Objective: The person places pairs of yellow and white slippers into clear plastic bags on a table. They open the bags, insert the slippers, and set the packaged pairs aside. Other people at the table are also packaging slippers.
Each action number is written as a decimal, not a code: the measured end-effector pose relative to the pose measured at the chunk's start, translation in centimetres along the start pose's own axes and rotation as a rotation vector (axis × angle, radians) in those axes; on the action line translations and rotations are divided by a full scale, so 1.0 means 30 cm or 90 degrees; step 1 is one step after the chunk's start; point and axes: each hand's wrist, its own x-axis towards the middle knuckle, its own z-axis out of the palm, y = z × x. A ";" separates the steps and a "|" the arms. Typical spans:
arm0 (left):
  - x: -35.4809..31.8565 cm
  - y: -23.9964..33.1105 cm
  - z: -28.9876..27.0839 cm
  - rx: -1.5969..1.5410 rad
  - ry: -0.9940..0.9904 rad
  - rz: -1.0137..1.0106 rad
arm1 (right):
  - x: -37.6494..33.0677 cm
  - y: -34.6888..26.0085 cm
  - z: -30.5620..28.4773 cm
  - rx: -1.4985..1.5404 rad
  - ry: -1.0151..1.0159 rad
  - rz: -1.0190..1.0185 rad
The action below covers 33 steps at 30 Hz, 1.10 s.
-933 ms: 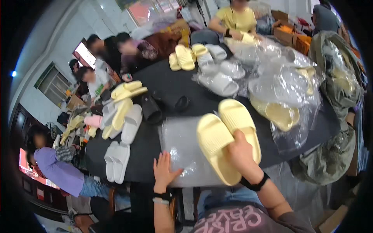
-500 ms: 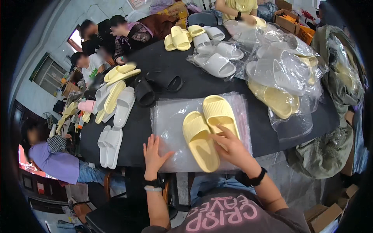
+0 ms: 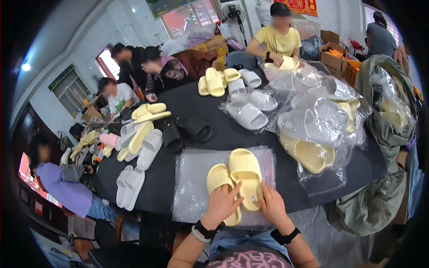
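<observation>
Item one, my left hand (image 3: 222, 204): fingers (image 3: 233, 192) spread and laid flat over the heel end of the left yellow slipper (image 3: 222, 186), pressing rather than gripping. In the frame half a second back this hand lay flat on the plastic, clear of the footwear; it has since come onto the slipper.

Item two, my right hand (image 3: 271, 206): fingers together, resting against the near end of the right yellow slipper (image 3: 246, 175) at its outer edge. Whether they curl under the sole I cannot tell. Earlier it sat further over the top of the pair.

Item three, the pair itself: both slippers sole-down, side by side and touching, toes pointing away from me, lying on a stack of clear plastic bags (image 3: 194, 187) at the near edge of the dark round surface (image 3: 214, 111). They sit closer to me than in the earlier frames.

Item four, beyond: a black pair (image 3: 185, 132) just past the bags; white slippers (image 3: 130, 185) to the left near the edge; mixed yellow and white slippers (image 3: 140, 134) beyond those. Bagged slippers (image 3: 313, 129) are heaped to the right. White slippers in plastic (image 3: 248, 109) lie mid-surface.

Item five, surroundings: a person in yellow (image 3: 279, 40) seated opposite, others seated at left.
</observation>
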 end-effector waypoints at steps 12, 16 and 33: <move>-0.098 -0.194 -0.018 0.058 0.029 -0.126 | -0.011 0.002 0.018 -0.101 -0.002 -0.072; -0.197 -0.394 -0.074 -0.004 0.010 -0.171 | -0.006 -0.002 0.027 -0.091 -0.007 -0.071; -0.388 -0.823 -0.011 -0.248 0.191 -0.272 | 0.004 -0.035 0.029 -0.132 -0.057 -0.067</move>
